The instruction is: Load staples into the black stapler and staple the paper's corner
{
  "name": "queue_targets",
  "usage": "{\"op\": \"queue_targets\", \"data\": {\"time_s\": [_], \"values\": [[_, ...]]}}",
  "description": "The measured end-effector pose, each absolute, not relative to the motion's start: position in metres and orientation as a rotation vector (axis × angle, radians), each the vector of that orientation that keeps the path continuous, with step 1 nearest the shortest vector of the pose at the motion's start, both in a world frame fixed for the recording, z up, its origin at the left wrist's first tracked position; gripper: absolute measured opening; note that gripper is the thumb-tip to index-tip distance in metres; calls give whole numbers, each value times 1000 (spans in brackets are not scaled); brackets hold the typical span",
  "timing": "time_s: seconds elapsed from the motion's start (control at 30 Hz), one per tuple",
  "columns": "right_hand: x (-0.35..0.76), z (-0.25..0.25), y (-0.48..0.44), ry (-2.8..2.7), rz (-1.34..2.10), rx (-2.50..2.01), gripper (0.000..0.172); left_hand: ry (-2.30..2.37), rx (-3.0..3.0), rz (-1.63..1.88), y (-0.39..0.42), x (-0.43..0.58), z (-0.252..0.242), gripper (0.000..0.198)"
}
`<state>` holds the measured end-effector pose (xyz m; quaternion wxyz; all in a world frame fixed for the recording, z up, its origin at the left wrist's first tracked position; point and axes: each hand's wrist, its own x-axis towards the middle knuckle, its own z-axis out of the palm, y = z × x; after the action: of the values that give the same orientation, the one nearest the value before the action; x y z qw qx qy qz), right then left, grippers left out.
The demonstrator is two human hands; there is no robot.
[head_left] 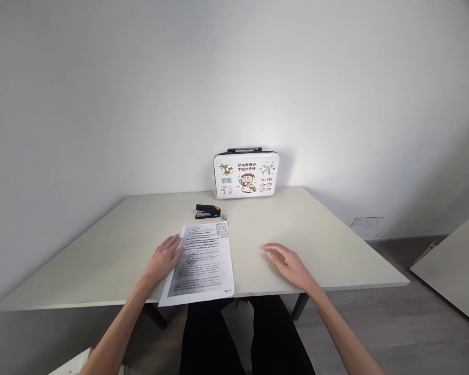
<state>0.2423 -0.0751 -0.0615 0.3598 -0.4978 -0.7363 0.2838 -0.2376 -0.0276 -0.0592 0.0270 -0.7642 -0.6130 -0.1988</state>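
Observation:
My left hand (164,259) lies flat at the left edge of a printed sheet of paper (203,260), its thumb over the margin. Whether there is more than one sheet I cannot tell. The paper's near edge reaches past the front of the table. To the right of it, my right hand (288,264) rests on the bare tabletop with its fingers loosely extended and nothing in them. Just beyond the paper's far edge sits a black stapler (208,211) with an orange part. A small grey block of staples (224,217) is beside it.
A white case (246,175) with cartoon prints and a black handle stands upright at the back of the pale table (320,234), near the wall. A wall socket (367,221) is to the right. Another white surface (453,265) stands at far right.

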Motion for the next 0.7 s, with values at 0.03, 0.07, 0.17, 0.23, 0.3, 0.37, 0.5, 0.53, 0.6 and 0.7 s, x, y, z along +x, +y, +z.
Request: {"op": "queue_targets", "data": {"time_s": [0.03, 0.07, 0.17, 0.23, 0.3, 0.37, 0.5, 0.53, 0.6, 0.7], "values": [[243, -62, -75, -1892, 740, -1280, 45, -1899, -2356, -611, -27, -238, -60, 63], [244, -62, -76, -1889, 747, -1275, 45, -1904, -2353, -608, -27, -238, -61, 63], [246, -64, -76, -1885, 750, -1259, 46, -1906, -2346, -600, -26, -238, -64, 63], [246, -65, -76, -1880, 734, -1261, 46, -1900, -2342, -602, -25, -237, -64, 63], [247, -65, -76, -1876, 729, -1263, 45, -1893, -2341, -607, -25, -237, -64, 63], [247, -65, -77, -1869, 736, -1268, 45, -1890, -2340, -613, -25, -237, -64, 63], [247, -63, -78, -1852, 759, -1274, 46, -1881, -2340, -625, -25, -237, -63, 62], [247, -63, -78, -1849, 766, -1274, 46, -1877, -2340, -628, -26, -237, -63, 62], [246, -62, -77, -1844, 774, -1272, 45, -1873, -2338, -633, -26, -237, -62, 61], [246, -62, -76, -1841, 778, -1260, 45, -1870, -2335, -638, -25, -238, -61, 61]]}}
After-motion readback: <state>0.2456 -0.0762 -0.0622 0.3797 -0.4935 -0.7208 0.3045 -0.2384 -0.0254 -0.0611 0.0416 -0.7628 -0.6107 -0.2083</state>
